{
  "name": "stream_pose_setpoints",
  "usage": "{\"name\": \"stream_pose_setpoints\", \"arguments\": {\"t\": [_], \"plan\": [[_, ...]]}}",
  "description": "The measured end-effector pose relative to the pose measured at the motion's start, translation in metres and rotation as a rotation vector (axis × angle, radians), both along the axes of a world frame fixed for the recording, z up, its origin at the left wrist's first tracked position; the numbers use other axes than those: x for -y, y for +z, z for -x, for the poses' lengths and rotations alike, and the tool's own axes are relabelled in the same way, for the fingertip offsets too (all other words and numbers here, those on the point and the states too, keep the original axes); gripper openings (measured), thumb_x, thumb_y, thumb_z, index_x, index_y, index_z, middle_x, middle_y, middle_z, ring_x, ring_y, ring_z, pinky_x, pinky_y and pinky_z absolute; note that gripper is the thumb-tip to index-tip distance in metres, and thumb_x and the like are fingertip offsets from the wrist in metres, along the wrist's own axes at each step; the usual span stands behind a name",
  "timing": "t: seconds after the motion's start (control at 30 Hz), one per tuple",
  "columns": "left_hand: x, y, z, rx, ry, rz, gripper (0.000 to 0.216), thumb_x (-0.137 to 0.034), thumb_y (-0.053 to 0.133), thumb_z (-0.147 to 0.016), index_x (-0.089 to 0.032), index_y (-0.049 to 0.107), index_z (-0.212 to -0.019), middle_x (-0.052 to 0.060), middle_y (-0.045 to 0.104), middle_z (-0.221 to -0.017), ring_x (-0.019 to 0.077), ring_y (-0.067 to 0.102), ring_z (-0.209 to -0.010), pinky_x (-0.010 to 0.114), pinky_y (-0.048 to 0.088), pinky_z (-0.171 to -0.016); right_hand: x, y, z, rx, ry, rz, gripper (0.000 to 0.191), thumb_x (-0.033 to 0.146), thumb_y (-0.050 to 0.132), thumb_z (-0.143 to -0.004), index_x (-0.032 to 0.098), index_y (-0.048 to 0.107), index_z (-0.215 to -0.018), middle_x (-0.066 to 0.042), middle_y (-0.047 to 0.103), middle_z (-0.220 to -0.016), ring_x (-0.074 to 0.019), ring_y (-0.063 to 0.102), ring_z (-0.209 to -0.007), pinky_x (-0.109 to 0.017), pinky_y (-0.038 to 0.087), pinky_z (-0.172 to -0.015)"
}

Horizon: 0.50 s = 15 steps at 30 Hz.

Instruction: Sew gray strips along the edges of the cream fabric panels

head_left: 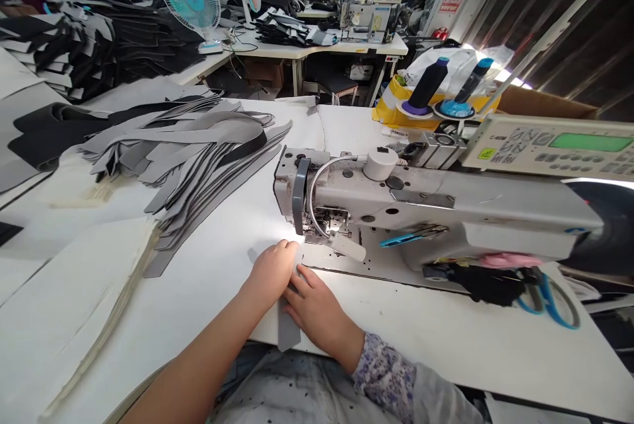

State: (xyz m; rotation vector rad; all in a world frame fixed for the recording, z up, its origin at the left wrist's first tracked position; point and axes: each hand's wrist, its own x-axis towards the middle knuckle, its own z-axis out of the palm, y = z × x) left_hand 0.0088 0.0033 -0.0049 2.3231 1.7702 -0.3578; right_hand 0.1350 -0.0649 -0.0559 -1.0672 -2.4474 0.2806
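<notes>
White counter in a workshop, sewing machine toward its right edge. Through the head camera I see the right fingers slightly spread on a grey strip running from beside the machine to the counter's near edge; the left fingers bend over it, tips partly hidden, grip unclear to me.

Gray strip: our hands cover part.
Control panel: right end cut off.
Fan: top blurred for us.
</notes>
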Motion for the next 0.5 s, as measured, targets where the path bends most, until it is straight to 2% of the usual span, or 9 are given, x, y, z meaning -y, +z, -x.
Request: {"name": "stream_pose_setpoints", "arguments": {"t": [0.13,0.23,0.33,0.43,0.5], "plan": [[-0.001,0.012,-0.001,-0.025,0.044,0.048,0.021,-0.012,0.039,-0.09,-0.017,0.057,-0.099,0.008,0.064,-0.094,0.0205,0.063,-0.082,0.029,0.042,-0.067,-0.003,-0.001,0.001,0.002,-0.024,0.006,0.047,0.029,0.07,-0.085,0.016,0.056,-0.127,-0.012,0.054,-0.133,-0.0316,0.044,-0.127,-0.045,0.041,-0.108],[-0.003,0.018,0.001,-0.028,0.059,0.07,0.019,-0.015,0.04,-0.091,-0.017,0.057,-0.101,0.009,0.065,-0.096,0.0212,0.064,-0.085,0.029,0.042,-0.068,-0.003,-0.002,0.003,-0.006,-0.055,0.01,0.046,0.028,0.071,-0.084,0.015,0.056,-0.125,-0.014,0.059,-0.121,-0.03,0.048,-0.123,-0.045,0.043,-0.105],[-0.006,0.019,0.003,-0.045,0.034,0.073,0.022,-0.01,0.042,-0.088,-0.017,0.057,-0.102,0.009,0.064,-0.098,0.0205,0.064,-0.083,0.029,0.042,-0.067,-0.003,-0.004,0.004,-0.013,-0.061,0.022,0.034,0.028,0.07,-0.085,0.015,0.06,-0.115,-0.012,0.063,-0.108,-0.0284,0.052,-0.118,-0.045,0.043,-0.106],[-0.01,0.018,0.003,-0.076,0.019,0.08,0.019,-0.012,0.043,-0.087,-0.016,0.06,-0.095,0.01,0.065,-0.092,0.0215,0.064,-0.081,0.029,0.042,-0.067,-0.005,-0.006,0.004,-0.018,-0.057,0.018,0.024,0.028,0.071,-0.084,0.015,0.063,-0.103,-0.011,0.063,-0.109,-0.0295,0.051,-0.12,-0.044,0.041,-0.108],[-0.013,0.015,0.001,-0.072,0.029,0.073,0.018,-0.014,0.044,-0.087,-0.015,0.062,-0.091,0.012,0.066,-0.088,0.0226,0.064,-0.08,0.029,0.043,-0.067,-0.005,-0.007,0.004,-0.013,-0.059,0.012,0.025,0.03,0.071,-0.084,0.015,0.064,-0.104,-0.011,0.062,-0.113,-0.0307,0.049,-0.123,-0.045,0.041,-0.108]]}}
